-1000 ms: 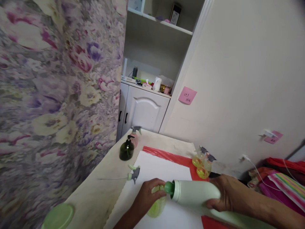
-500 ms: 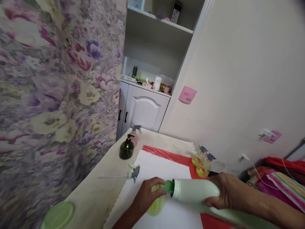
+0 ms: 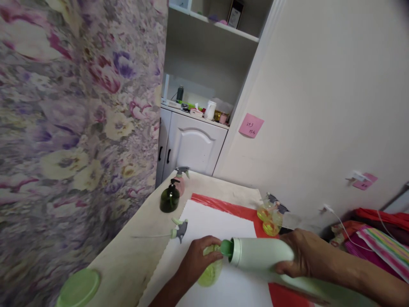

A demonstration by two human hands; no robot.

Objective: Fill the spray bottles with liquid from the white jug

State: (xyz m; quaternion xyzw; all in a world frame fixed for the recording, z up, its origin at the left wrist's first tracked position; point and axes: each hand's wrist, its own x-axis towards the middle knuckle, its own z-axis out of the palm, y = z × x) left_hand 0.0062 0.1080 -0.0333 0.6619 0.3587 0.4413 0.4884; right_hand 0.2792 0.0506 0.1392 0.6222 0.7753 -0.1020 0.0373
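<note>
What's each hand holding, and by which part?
Left hand: small yellow-green bottle, by its top. Right hand: large pale-green bottle, gripped back from its mouth; the far-side grip is hidden.

pale-green large bottle (image 3: 259, 255), apparently yellow-green small bottle (image 3: 210, 274)

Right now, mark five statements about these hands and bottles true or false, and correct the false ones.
1. The right hand holds the pale green bottle. True.
2. The pale green bottle stands upright. False: it is held nearly level.
3. The left hand holds the yellow-green bottle. True.
4. The spray head lies across the edge of the white sheet. True.
5. The right hand touches the spray head. False: neither hand does.
</note>
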